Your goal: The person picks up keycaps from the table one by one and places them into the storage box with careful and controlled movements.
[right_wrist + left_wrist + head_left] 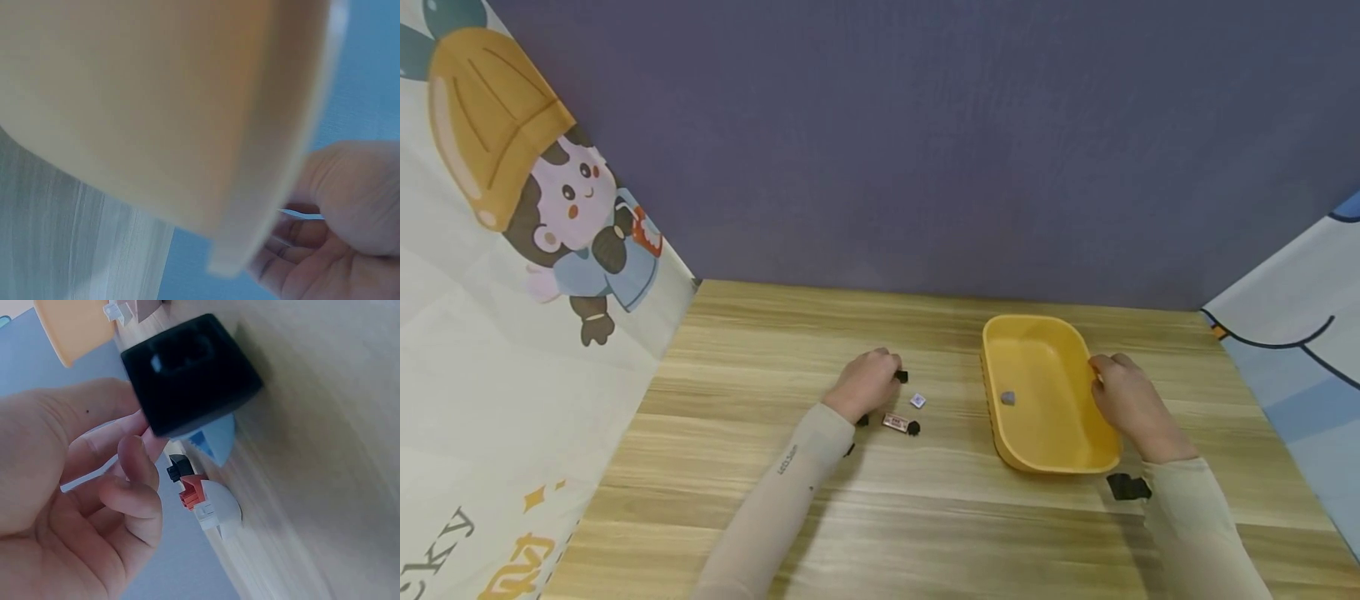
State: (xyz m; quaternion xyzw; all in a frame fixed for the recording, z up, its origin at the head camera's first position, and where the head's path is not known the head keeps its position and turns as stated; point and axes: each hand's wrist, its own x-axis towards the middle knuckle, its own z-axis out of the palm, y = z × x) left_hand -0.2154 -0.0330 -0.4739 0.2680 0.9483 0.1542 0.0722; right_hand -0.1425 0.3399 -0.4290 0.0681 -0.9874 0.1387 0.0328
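In the head view my left hand (863,385) is low over the table, its fingertips at a small black piece (902,377). The left wrist view shows the left hand (94,481) with several fingers curled; a black block (190,375) in the foreground hides the thumb and index tips, so any hold is unclear. Beyond it are a pale blue piece (222,437), a red piece (192,490) and a white rounded piece (222,506). My right hand (1131,408) grips the right rim of a yellow basket (1048,375), with a small grey piece (1007,398) inside.
Near the left hand lie a pale square piece (917,401), a pinkish printed tile (895,422) and a round black piece (913,427). A black patch (1128,487) is beside the right sleeve. A dark wall panel (925,167) borders the wooden table (737,350) at the back.
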